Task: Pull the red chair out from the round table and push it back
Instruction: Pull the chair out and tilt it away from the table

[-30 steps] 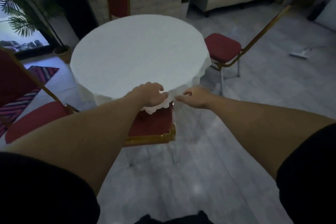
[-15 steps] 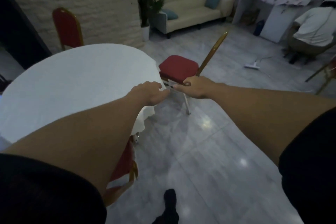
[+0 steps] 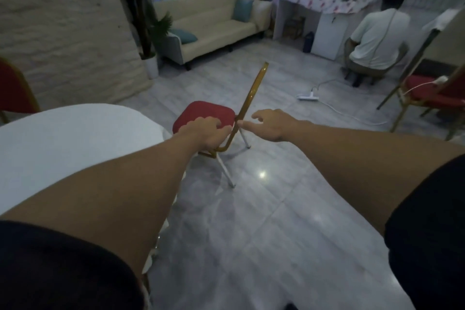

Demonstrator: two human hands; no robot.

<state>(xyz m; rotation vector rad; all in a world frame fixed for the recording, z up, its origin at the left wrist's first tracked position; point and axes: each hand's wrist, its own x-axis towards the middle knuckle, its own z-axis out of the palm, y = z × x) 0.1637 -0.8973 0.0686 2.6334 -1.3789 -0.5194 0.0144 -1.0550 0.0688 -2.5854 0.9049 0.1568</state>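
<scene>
Head view: both our arms stretched forward, bare forearms, dark sleeves at the bottom corners. Left hand [image 3: 205, 132] palm down, fingers curled loosely, in front of the red chair [image 3: 208, 118] seat's near edge; can't tell whether it touches the seat or frame, and its grip has hold of nothing we can make out. Right hand [image 3: 270, 123] palm down, fingers spread open, forefinger tip level with the gold back post, just beside it; contact unclear, grip open, nothing in it. The chair stands on the grey tiled floor [image 3: 251, 221] just off the edge of the round worktop [image 3: 75, 143] with the white cloth, seat toward the worktop, gold backrest seen edge-on and leaning away. Another red chair [image 3: 432, 98] sits far right, well apart. A beige sofa [image 3: 214, 25] against the back wall, a person [image 3: 377, 40] crouched with their back to us, a white power strip [image 3: 308, 97] on the floor.
</scene>
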